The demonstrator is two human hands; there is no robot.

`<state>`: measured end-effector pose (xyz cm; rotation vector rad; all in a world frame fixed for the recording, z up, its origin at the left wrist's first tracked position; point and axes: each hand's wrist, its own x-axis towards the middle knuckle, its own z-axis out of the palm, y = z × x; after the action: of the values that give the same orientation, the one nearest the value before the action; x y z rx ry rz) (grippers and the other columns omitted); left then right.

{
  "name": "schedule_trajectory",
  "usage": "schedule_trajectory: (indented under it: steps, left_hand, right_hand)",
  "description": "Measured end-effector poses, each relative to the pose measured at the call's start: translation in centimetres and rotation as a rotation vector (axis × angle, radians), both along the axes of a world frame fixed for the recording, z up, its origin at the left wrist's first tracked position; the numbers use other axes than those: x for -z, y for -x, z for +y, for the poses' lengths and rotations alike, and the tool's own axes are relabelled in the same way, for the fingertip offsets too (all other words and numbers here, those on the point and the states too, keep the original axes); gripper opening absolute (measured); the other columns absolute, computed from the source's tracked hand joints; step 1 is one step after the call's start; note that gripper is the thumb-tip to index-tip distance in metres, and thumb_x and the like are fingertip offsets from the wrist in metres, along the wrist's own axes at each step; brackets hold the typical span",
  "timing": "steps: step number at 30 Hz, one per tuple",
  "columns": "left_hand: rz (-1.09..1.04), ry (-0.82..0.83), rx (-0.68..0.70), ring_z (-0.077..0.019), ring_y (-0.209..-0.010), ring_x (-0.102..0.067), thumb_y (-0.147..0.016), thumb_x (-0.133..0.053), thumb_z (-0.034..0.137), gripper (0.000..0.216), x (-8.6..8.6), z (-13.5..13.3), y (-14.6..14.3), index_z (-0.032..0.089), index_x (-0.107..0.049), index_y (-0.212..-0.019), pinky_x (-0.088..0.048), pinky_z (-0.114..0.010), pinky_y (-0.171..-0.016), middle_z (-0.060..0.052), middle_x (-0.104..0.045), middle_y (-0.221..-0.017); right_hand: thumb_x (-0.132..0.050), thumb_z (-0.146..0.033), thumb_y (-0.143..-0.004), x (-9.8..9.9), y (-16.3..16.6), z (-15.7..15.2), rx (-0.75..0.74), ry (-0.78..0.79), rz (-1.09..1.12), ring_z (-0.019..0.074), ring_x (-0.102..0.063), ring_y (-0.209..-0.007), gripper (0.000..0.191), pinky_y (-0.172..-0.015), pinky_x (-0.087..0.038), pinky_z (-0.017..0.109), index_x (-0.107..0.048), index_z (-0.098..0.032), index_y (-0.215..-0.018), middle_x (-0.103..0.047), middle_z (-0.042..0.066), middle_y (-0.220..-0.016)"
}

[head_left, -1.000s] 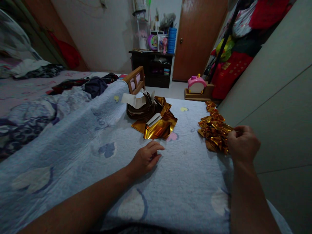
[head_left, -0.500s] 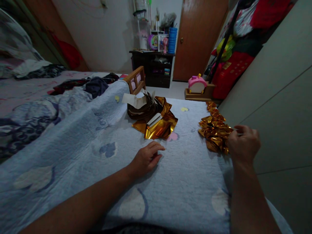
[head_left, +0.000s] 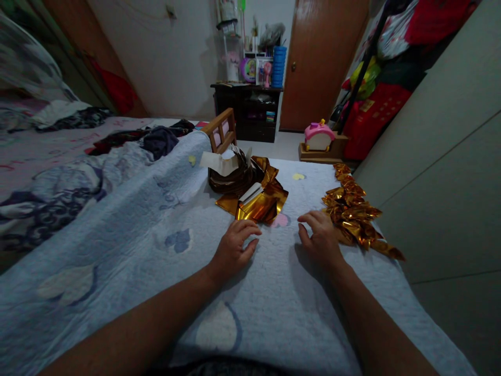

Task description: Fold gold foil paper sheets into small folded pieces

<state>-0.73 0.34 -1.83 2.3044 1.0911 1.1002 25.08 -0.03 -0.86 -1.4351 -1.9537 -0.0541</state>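
Observation:
My left hand [head_left: 237,245] rests low over the blue quilt [head_left: 274,292], fingers curved and apart, with nothing in it. Just beyond its fingertips lie shiny gold foil sheets [head_left: 270,201]. Behind them is a dark, round-sided stack of paper [head_left: 230,177] with pale sheets sticking up. A small white strip [head_left: 251,193] lies on the foil. My right hand [head_left: 319,235] hovers over the quilt to the right, thumb and fingers parted and holding nothing. Close beside it, a heap of folded gold foil pieces [head_left: 352,214] runs along the quilt's right side.
A wooden bed rail [head_left: 222,130] stands past the paper stack. Crumpled clothes [head_left: 160,141] and bedding lie on the left. A pale cabinet wall [head_left: 450,172] rises close on the right. Farther off are a dark shelf unit [head_left: 246,112] and a pink toy [head_left: 319,137].
My right hand has moved left from the foil heap to the middle of the quilt. A folded foil piece now shows at the heap's near right end. My left hand has barely moved.

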Motion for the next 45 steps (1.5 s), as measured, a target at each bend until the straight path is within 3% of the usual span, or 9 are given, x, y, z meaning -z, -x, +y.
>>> schedule_trajectory:
  steps: [8, 17, 23, 31, 34, 39, 45]
  left_hand:
    - [0.053, -0.033, -0.086, -0.0273, -0.131, -0.051, -0.093, -0.055, 0.014, 0.036, 0.3, 0.7, 0.0, 0.017, -0.055, -0.129, -0.041, -0.053, -0.114, -0.013, -0.058, -0.138]
    - [0.126, 0.117, -0.028, -0.0279, -0.142, -0.045, -0.092, -0.05, 0.015, 0.049, 1.7, 1.6, -0.2, 0.015, -0.047, -0.141, -0.037, -0.054, -0.12, -0.017, -0.052, -0.148]
    - [0.24, 0.147, 0.027, -0.0305, -0.143, -0.045, -0.091, -0.053, 0.017, 0.057, 1.7, 1.3, 0.2, 0.014, -0.043, -0.147, -0.038, -0.056, -0.119, -0.019, -0.05, -0.151]
    - [0.426, 0.169, 0.163, -0.0344, -0.139, -0.049, -0.088, -0.06, 0.02, 0.058, 0.2, 3.4, 0.6, 0.011, -0.043, -0.144, -0.044, -0.053, -0.115, -0.024, -0.051, -0.148]
    - [0.408, 0.112, 0.149, -0.0323, -0.138, -0.051, -0.088, -0.06, 0.019, 0.053, 0.1, 4.7, -0.1, 0.015, -0.047, -0.139, -0.043, -0.052, -0.115, -0.02, -0.056, -0.145]
    - [0.459, -0.025, 0.037, -0.0324, -0.146, -0.04, -0.093, -0.058, 0.023, 0.056, 1.0, 5.9, -1.5, 0.01, -0.042, -0.145, -0.034, -0.054, -0.12, -0.023, -0.048, -0.152]
    - [0.516, -0.131, -0.034, -0.0288, -0.127, -0.06, -0.098, -0.049, 0.014, 0.029, 2.2, 5.7, -2.5, 0.01, -0.059, -0.125, -0.048, -0.048, -0.109, -0.02, -0.065, -0.13]
  right_hand:
    - [-0.053, -0.013, -0.087, 1.2, 1.4, 0.0, -0.142, 0.112, -0.002, 0.0285, -0.057, -0.097, 0.017, -0.089, -0.047, 0.044, -0.066, -0.017, -0.097, -0.065, 0.012, -0.1]
    - [-0.053, -0.013, -0.09, 1.6, 1.9, -0.1, -0.177, 0.174, -0.021, 0.0279, -0.056, -0.097, 0.017, -0.088, -0.048, 0.044, -0.066, -0.018, -0.099, -0.064, 0.012, -0.103]
    - [-0.055, -0.014, -0.09, 1.8, 1.7, -0.1, -0.175, 0.189, 0.001, 0.0276, -0.056, -0.098, 0.015, -0.089, -0.049, 0.043, -0.066, -0.019, -0.097, -0.064, 0.012, -0.102]
    - [-0.054, -0.013, -0.089, 1.7, 1.6, -0.2, -0.189, 0.215, 0.021, 0.0276, -0.056, -0.098, 0.014, -0.089, -0.049, 0.044, -0.065, -0.018, -0.097, -0.064, 0.013, -0.103]
    - [-0.054, -0.014, -0.09, 1.7, 1.6, -0.2, -0.195, 0.21, 0.037, 0.0272, -0.057, -0.098, 0.014, -0.089, -0.049, 0.043, -0.065, -0.019, -0.097, -0.064, 0.012, -0.103]
    - [-0.055, -0.015, -0.09, 1.7, 1.6, -0.2, -0.195, 0.21, 0.041, 0.0267, -0.057, -0.097, 0.013, -0.088, -0.049, 0.042, -0.065, -0.02, -0.096, -0.064, 0.011, -0.102]
    - [-0.054, -0.015, -0.09, 1.7, 1.6, -0.2, -0.205, 0.238, 0.034, 0.0267, -0.057, -0.096, 0.012, -0.088, -0.049, 0.043, -0.065, -0.018, -0.096, -0.063, 0.012, -0.102]
